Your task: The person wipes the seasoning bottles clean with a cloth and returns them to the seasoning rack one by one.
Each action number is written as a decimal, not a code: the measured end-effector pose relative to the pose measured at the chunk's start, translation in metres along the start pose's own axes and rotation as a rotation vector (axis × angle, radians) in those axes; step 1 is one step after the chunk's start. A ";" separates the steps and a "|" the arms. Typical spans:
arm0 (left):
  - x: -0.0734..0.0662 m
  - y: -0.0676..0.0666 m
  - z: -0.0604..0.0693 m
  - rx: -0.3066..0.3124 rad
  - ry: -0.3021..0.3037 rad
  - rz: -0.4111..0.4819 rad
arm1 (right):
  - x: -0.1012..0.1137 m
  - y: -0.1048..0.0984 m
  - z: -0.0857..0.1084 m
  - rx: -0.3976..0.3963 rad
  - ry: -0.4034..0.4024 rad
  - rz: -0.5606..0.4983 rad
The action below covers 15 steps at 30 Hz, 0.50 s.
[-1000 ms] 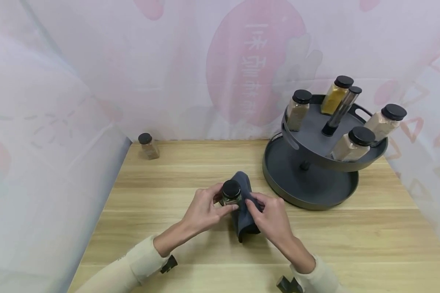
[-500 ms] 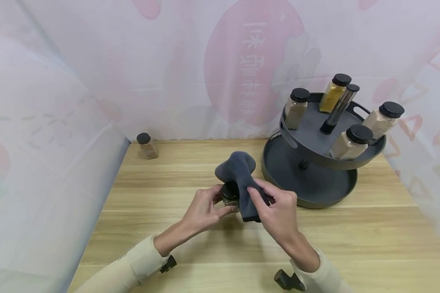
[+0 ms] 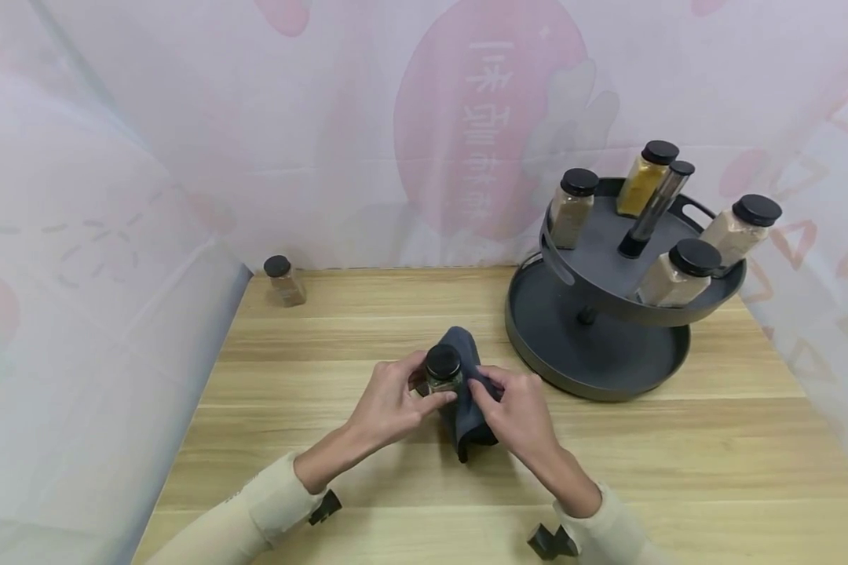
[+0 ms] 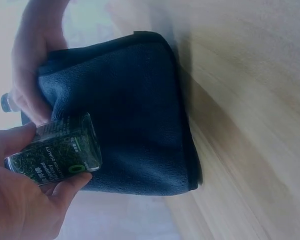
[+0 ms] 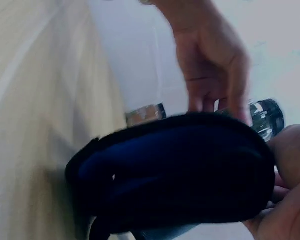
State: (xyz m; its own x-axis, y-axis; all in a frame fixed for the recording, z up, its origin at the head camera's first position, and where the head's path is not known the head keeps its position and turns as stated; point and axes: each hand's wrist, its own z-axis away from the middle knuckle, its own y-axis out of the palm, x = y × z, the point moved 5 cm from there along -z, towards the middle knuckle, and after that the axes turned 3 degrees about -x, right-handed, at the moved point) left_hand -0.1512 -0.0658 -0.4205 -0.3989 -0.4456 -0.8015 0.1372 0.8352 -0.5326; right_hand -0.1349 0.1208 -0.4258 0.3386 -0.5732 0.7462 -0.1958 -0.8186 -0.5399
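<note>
My left hand (image 3: 392, 404) grips a spice jar (image 4: 60, 152) with a black lid between thumb and fingers. Dried green flakes show through its clear wall, and a printed label faces the left wrist camera. In my right hand (image 3: 517, 412) a dark grey cloth (image 3: 469, 392) is pinched near its upper part, its lower end hanging down. The cloth lies against the jar's right side in the head view. From the right wrist camera, the cloth (image 5: 175, 170) hides most of the jar, whose lid (image 5: 274, 115) shows beyond it.
A two-tier dark turntable rack (image 3: 593, 377) stands at the right; its upper tray holds several black-lidded spice jars (image 3: 571, 210). Another jar with brownish contents (image 3: 286, 284) stands at the table's back left corner. Printed fabric (image 3: 325, 157) hangs behind the wooden table (image 3: 367, 510).
My right hand has swung the cloth up over the jar's lid, then back down to the jar's side. The left hand and jar have stayed nearly in place.
</note>
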 end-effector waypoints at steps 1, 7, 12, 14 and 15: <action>0.000 0.000 0.000 0.002 0.002 0.006 | 0.002 -0.003 -0.001 -0.019 -0.010 -0.012; 0.005 0.005 0.001 0.020 -0.003 0.069 | 0.027 -0.027 -0.003 -0.199 -0.172 -0.142; 0.004 0.006 0.001 0.018 0.015 0.082 | 0.034 -0.031 -0.003 -0.240 -0.238 -0.156; 0.002 0.005 0.001 0.008 0.020 0.075 | 0.028 -0.026 -0.002 -0.206 -0.203 -0.134; 0.002 0.005 0.001 0.004 0.022 0.076 | 0.024 -0.022 -0.002 -0.183 -0.176 -0.118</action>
State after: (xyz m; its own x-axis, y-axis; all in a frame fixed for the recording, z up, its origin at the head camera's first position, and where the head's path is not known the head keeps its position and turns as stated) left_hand -0.1504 -0.0627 -0.4247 -0.4071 -0.3738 -0.8334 0.1714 0.8650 -0.4716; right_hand -0.1240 0.1247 -0.3956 0.5206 -0.4713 0.7119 -0.3028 -0.8816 -0.3621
